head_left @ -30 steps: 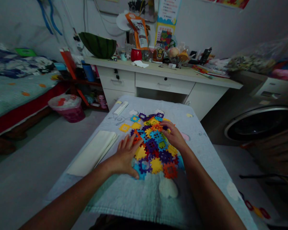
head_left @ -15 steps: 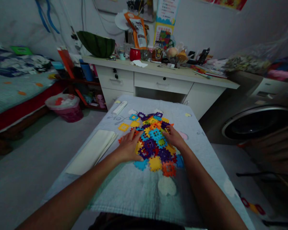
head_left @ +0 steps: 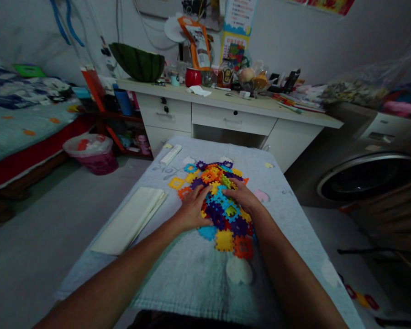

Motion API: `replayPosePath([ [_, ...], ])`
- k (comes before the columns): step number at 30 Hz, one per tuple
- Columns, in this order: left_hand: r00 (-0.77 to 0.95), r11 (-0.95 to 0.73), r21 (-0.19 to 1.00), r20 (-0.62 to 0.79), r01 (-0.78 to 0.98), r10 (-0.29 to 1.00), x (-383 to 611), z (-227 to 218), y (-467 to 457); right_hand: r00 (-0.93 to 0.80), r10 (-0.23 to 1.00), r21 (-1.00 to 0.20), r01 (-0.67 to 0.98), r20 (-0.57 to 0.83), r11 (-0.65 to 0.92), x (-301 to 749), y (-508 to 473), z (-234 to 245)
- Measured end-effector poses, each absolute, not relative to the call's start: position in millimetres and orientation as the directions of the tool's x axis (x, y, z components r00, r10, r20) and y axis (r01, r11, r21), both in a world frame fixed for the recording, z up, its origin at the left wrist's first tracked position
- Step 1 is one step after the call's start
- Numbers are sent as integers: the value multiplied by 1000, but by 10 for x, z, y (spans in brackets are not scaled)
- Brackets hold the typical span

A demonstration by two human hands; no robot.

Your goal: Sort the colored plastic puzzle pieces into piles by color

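Note:
A pile of flat plastic interlocking tiles (head_left: 222, 208) in purple, yellow, orange and blue lies on a small table covered by a pale blue cloth (head_left: 198, 274). My left hand (head_left: 193, 208) rests flat on the pile's left side, fingers stretched out. On the right side my right hand (head_left: 241, 196) lies over the tiles, fingers spread and pointing inward. The two hands press the pile from both sides. A lone yellow tile (head_left: 176, 183) sits apart at the left.
A folded cream sheet (head_left: 130, 219) lies on the cloth's left part, a white remote (head_left: 171, 154) at the far edge. Beyond stand a cluttered white desk (head_left: 233, 114), a halved watermelon (head_left: 139, 61), a pink bin (head_left: 92, 153), a bed at left and a washing machine (head_left: 370, 173) at right.
Both hands have slid inward and away from me over the pile, bunching the tiles closer together. The left hand moved from the pile's near-left edge onto its middle left.

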State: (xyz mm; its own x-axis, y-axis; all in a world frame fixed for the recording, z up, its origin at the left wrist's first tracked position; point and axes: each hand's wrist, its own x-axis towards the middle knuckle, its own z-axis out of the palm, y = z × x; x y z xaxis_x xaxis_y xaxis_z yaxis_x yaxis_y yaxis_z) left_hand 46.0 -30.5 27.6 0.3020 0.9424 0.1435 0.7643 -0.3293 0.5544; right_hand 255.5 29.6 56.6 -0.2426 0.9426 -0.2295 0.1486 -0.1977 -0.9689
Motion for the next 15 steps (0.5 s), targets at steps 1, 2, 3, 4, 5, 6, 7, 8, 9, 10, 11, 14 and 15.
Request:
replayPosePath([
  [1, 300, -328, 567, 145, 756, 943, 466, 265, -303, -258, 936, -971, 94, -238, -221, 2545, 287, 573],
  [2, 299, -327, 580, 147, 746, 943, 471, 257, -302, -269, 931, -969, 44, -246, -243, 2535, 280, 578],
  [3, 301, -330, 592, 152, 735, 942, 476, 252, -302, -273, 928, -965, 3, -252, -261, 2526, 274, 583],
  [4, 302, -335, 602, 158, 725, 940, 483, 251, -301, -274, 928, -962, -28, -254, -272, 2518, 270, 588],
  [5, 305, -340, 609, 164, 716, 938, 492, 255, -300, -276, 927, -960, -47, -254, -277, 2511, 267, 596],
  [6, 308, -346, 614, 171, 709, 936, 506, 262, -297, -277, 928, -960, -56, -248, -273, 2506, 266, 607],
  [7, 312, -355, 617, 182, 702, 932, 524, 273, -292, -278, 931, -963, -57, -237, -262, 2503, 268, 622],
  [8, 315, -367, 620, 198, 693, 928, 546, 285, -282, -276, 934, -967, -53, -225, -249, 2501, 271, 641],
  [9, 314, -381, 623, 221, 683, 923, 572, 298, -267, -269, 939, -971, -49, -214, -235, 2502, 278, 663],
  [10, 314, -400, 627, 249, 669, 916, 601, 311, -247, -264, 944, -974, -52, -200, -221, 2504, 289, 689],
  [11, 311, -418, 631, 281, 654, 908, 631, 323, -220, -261, 948, -977, -62, -181, -203, 2509, 303, 718],
  [14, 304, -455, 636, 339, 623, 890, 716, 360, -120, -250, 964, -988, -97, -96, -123, 2531, 361, 810],
  [15, 305, -452, 633, 333, 628, 892, 737, 375, -87, -241, 969, -992, -93, -61, -86, 2539, 383, 840],
])
